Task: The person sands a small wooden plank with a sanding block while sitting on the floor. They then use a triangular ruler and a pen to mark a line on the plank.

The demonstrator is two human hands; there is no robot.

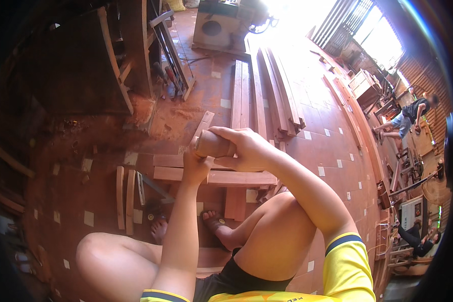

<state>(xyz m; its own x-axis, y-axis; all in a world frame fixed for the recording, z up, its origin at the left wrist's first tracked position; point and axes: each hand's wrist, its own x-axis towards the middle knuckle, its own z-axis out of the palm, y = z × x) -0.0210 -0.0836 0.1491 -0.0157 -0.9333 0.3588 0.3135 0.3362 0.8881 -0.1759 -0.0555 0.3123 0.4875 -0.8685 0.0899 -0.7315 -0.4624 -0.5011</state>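
Between my hands is a short, thick brown wooden cylinder (214, 145), held above some reddish planks. My left hand (197, 163) is closed round its left end, with the fingers partly hidden. From the right, my right hand (250, 149) grips the other end, fingers over the top and thumb below. A narrow pale wood piece (204, 122) shows just beyond my left hand. Below the cylinder, two planks (221, 177) lie crosswise in front of my feet. I cannot see whether a handle is joined to the cylinder.
Long beams (240, 93) stretch away ahead on the tiled floor (317, 136). Loose wood strips (130, 201) lie left of my feet. A box-shaped machine (215, 31) stands at the back, with a wooden frame (173, 65) to its left. Another person (410, 113) is at the far right.
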